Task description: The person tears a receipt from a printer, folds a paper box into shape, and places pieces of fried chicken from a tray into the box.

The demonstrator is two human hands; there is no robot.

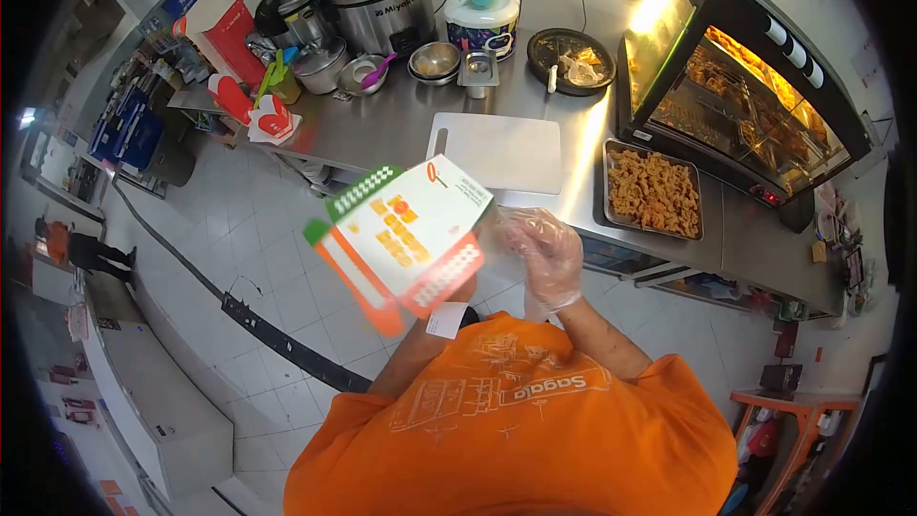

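Observation:
A printed cardboard food box [411,225], white with green and orange flaps, is held up in front of my orange shirt. Its flaps stand out at the left and lower edges, partly blurred. My left hand [465,291] is under the box, nearly all of it hidden; its forearm runs up to it from below. At the box's right edge, my right hand [546,258] wears a clear plastic glove, with its fingers bent and their tips against the cardboard. A small white paper slip [446,320] shows below the box, by my left wrist.
Beyond the box, a white cutting board [506,153] lies on the steel counter [373,134]. A tray of fried pieces [654,189] sits before the lit food warmer [755,86]. Cookers [382,5] and bowls [435,59] stand behind. Another person [86,248] is far left.

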